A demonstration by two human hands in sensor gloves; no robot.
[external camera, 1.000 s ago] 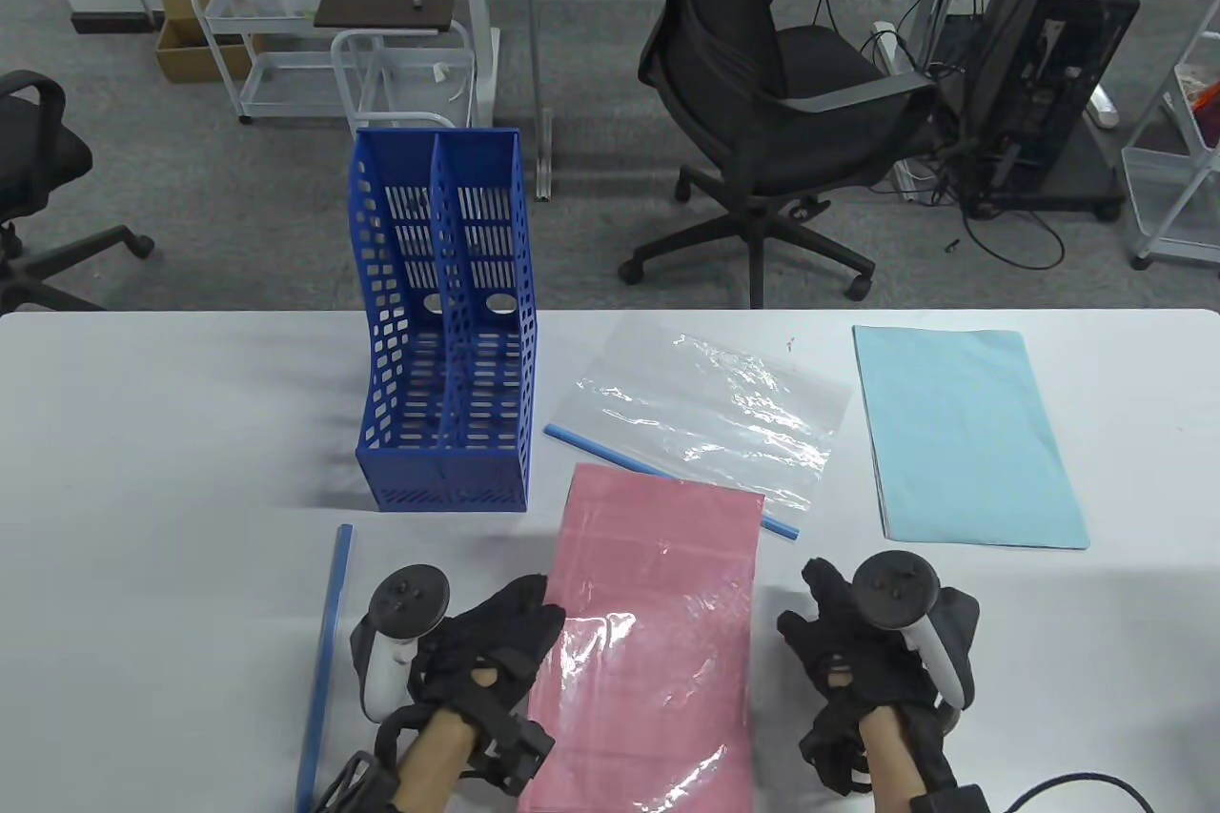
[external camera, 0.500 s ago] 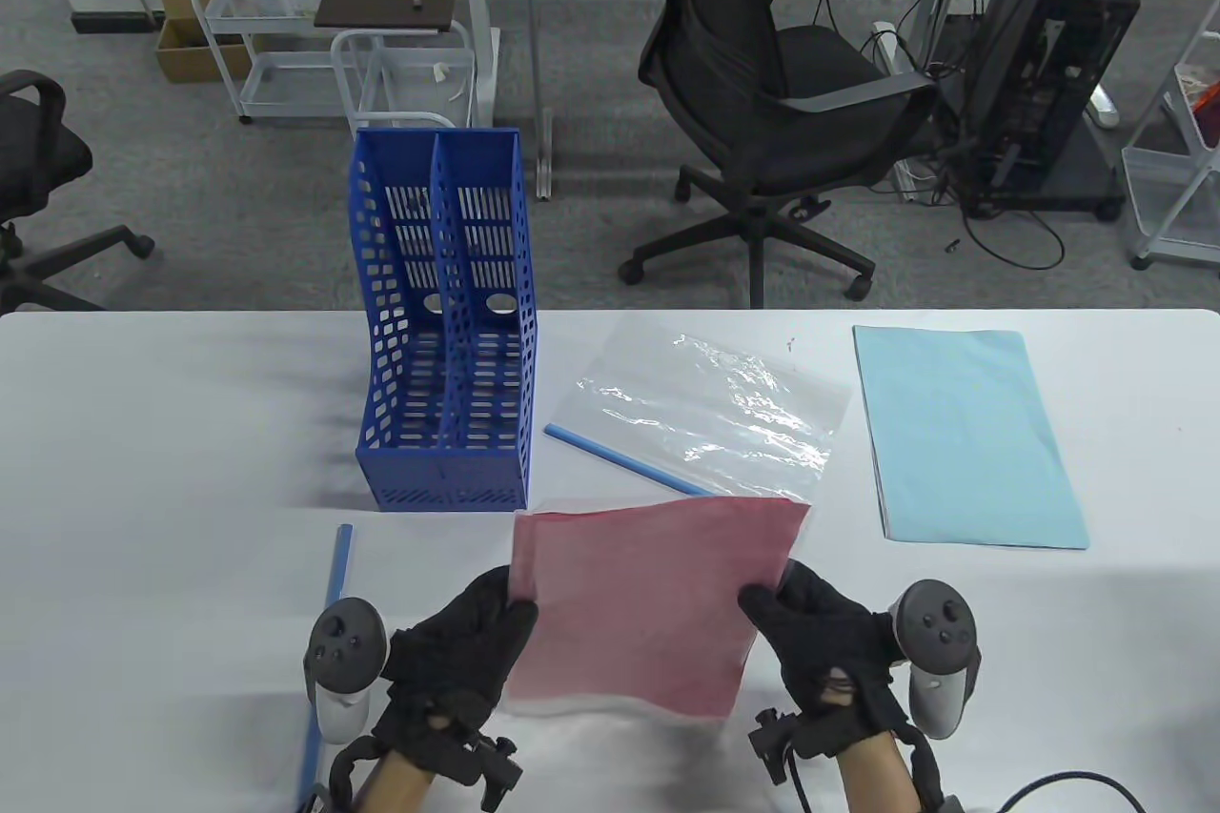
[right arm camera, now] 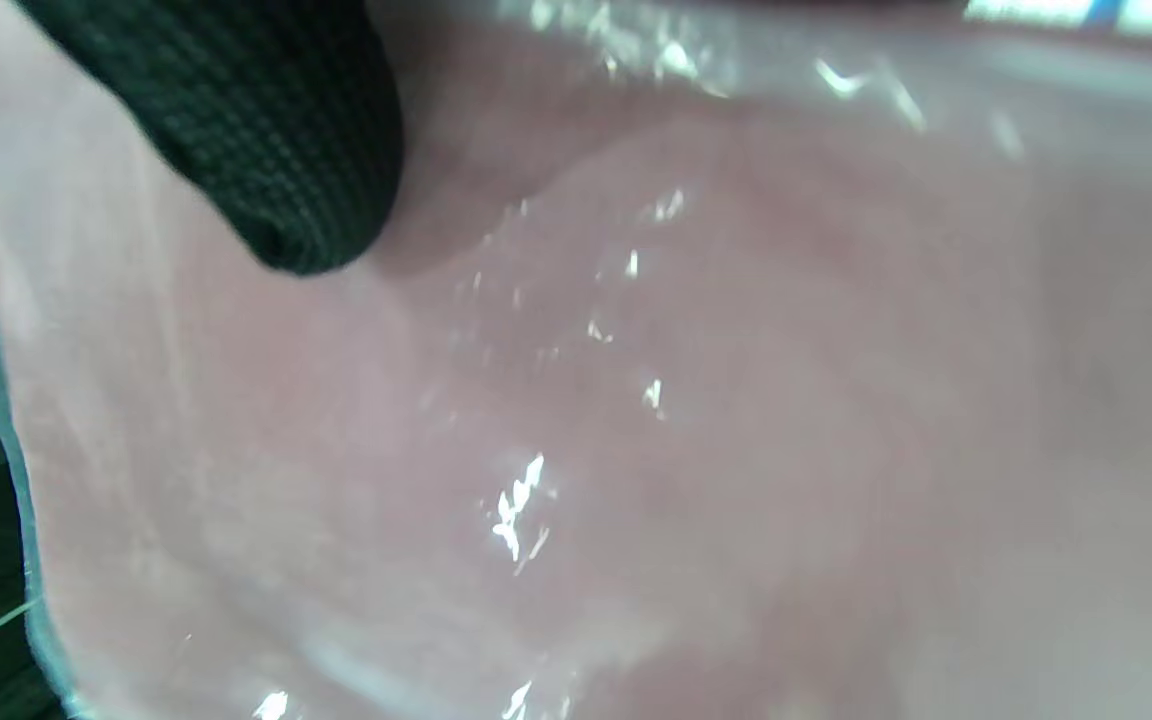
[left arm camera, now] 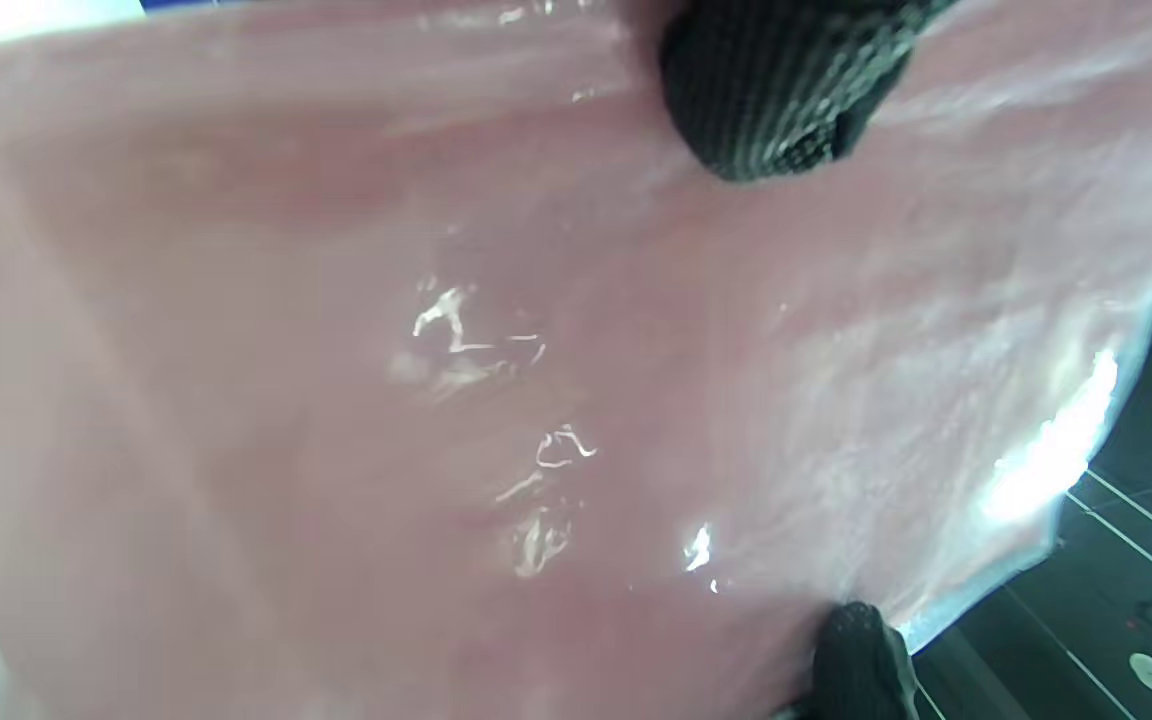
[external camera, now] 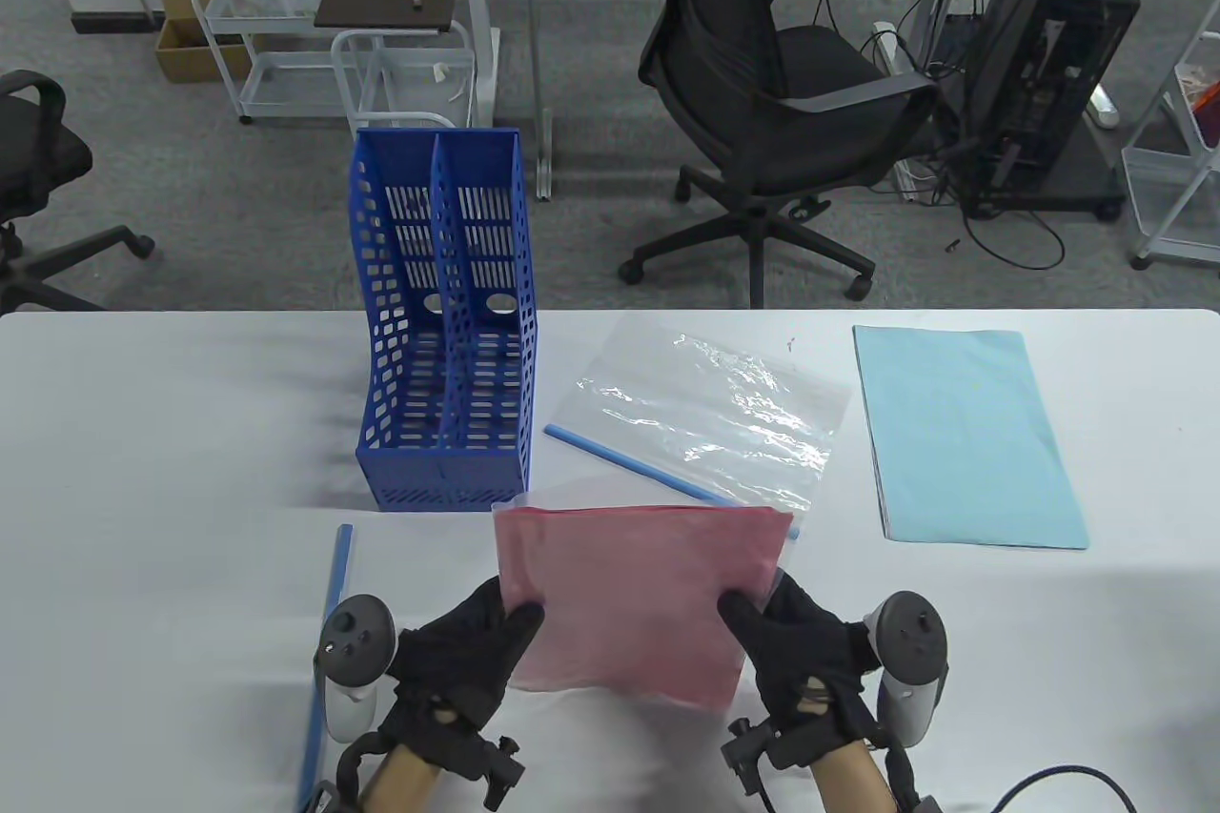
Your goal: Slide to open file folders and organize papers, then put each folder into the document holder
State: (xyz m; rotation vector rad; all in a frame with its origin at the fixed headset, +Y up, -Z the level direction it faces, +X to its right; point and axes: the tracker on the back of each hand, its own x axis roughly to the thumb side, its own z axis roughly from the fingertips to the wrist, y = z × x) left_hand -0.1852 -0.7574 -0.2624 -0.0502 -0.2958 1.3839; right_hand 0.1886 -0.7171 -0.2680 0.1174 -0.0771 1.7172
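A clear folder with pink paper inside [external camera: 634, 599] is held off the table near its front edge. My left hand [external camera: 477, 646] grips its left side and my right hand [external camera: 786, 637] grips its right side, thumbs on top. Both wrist views are filled by the glossy pink folder [left arm camera: 456, 400] [right arm camera: 636, 420], with a gloved thumb [left arm camera: 766, 90] [right arm camera: 266, 130] pressed on it. The blue two-slot document holder [external camera: 446, 336] stands upright behind and to the left. A second clear folder [external camera: 710, 408] with a blue slide bar [external camera: 629, 463] lies flat beyond the pink one.
A loose blue slide bar [external camera: 329, 632] lies on the white table [external camera: 143, 432] left of my left hand. A stack of light blue paper [external camera: 963, 436] lies at the right. Office chairs, carts and a computer tower stand on the floor beyond the table.
The pink folder lay flat lengthwise a second ago. Both hands took it by its sides, lifted it and turned it crosswise, then shifted it slightly left and toward me.
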